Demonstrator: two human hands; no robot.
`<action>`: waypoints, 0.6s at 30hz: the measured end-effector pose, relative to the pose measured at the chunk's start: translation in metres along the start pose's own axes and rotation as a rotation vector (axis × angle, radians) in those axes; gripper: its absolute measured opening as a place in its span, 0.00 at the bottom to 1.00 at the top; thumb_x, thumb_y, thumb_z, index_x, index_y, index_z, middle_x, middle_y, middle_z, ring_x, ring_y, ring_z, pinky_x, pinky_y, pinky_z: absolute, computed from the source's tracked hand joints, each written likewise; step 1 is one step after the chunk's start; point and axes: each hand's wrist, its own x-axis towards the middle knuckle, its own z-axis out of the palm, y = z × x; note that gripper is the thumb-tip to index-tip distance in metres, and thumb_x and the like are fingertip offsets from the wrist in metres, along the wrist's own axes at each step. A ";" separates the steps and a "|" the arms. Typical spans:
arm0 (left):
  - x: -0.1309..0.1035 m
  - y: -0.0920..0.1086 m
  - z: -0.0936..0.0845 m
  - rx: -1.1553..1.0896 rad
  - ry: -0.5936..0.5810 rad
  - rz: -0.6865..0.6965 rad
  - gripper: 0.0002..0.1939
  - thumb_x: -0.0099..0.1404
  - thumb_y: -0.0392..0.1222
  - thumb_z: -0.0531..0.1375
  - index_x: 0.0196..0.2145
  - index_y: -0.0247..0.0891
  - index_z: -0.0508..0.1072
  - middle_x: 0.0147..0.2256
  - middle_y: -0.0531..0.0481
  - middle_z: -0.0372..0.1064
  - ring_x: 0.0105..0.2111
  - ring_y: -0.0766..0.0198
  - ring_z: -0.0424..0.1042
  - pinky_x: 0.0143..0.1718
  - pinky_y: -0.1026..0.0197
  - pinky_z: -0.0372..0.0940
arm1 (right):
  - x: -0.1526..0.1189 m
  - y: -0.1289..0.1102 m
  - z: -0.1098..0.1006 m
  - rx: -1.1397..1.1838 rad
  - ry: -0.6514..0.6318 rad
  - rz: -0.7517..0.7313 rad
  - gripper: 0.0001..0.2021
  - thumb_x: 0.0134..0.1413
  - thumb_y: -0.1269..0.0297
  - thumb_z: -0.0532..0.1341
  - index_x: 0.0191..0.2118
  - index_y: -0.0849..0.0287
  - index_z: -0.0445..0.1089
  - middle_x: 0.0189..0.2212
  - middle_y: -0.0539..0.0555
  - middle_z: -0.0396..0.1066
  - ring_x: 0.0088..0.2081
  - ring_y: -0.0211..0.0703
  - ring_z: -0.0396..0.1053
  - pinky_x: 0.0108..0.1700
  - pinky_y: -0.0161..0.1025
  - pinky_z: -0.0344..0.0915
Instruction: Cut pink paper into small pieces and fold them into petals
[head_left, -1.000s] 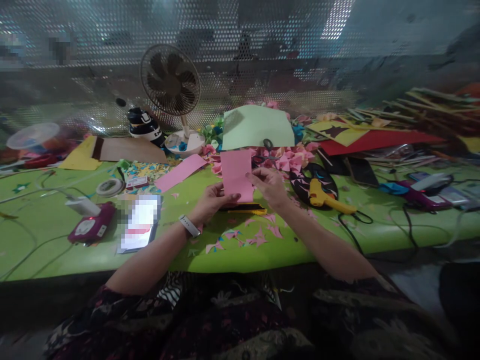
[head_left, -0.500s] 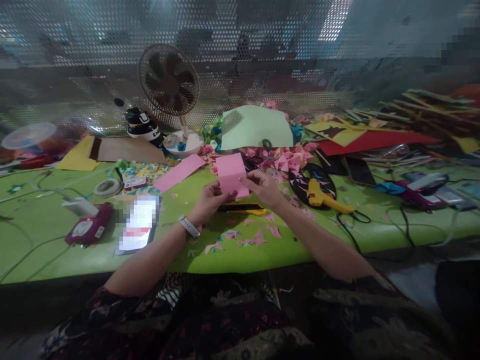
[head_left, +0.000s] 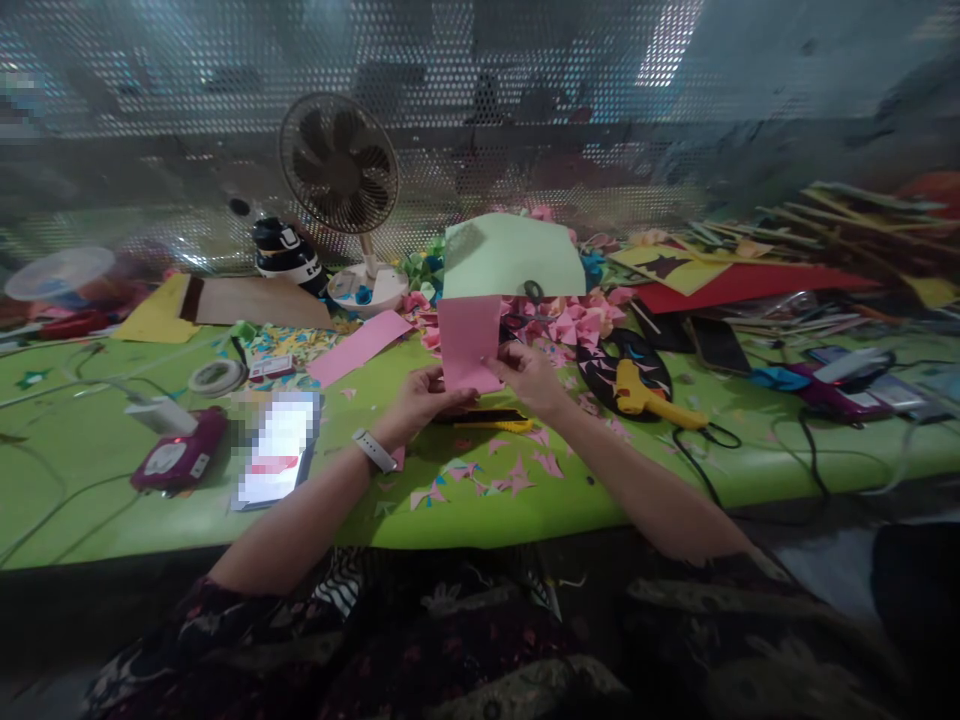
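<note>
A pink paper piece (head_left: 470, 340) stands upright between my hands, its upper edge against the pale green sheet (head_left: 514, 250) behind. My left hand (head_left: 427, 398) pinches its lower left corner, thumb along the bottom edge. At the lower right edge my right hand (head_left: 529, 375) grips it between thumb and fingers. Below the hands lies a yellow cutter knife (head_left: 495, 425), partly hidden. Pink paper scraps (head_left: 517, 475) are scattered in front of it. Another pink paper strip (head_left: 360, 347) rests to the left.
To the right, a yellow glue gun (head_left: 660, 398) lies by a dark round piece. A phone (head_left: 277, 450), a purple box with a plug (head_left: 180, 450) and a tape roll (head_left: 216, 376) are at left. A fan (head_left: 341, 165) stands behind. Cables cross both sides.
The pink paper now shows taller and flatter, its top edge higher; the crease seen across it before is no longer visible. Both hands keep hold at nearly the same place.
</note>
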 end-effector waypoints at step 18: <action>0.000 -0.003 0.000 0.038 -0.019 -0.020 0.24 0.46 0.50 0.77 0.37 0.32 0.79 0.34 0.43 0.81 0.33 0.59 0.80 0.44 0.55 0.74 | -0.004 -0.007 0.002 0.012 -0.007 0.013 0.22 0.49 0.40 0.66 0.28 0.57 0.69 0.24 0.47 0.61 0.27 0.36 0.55 0.29 0.38 0.53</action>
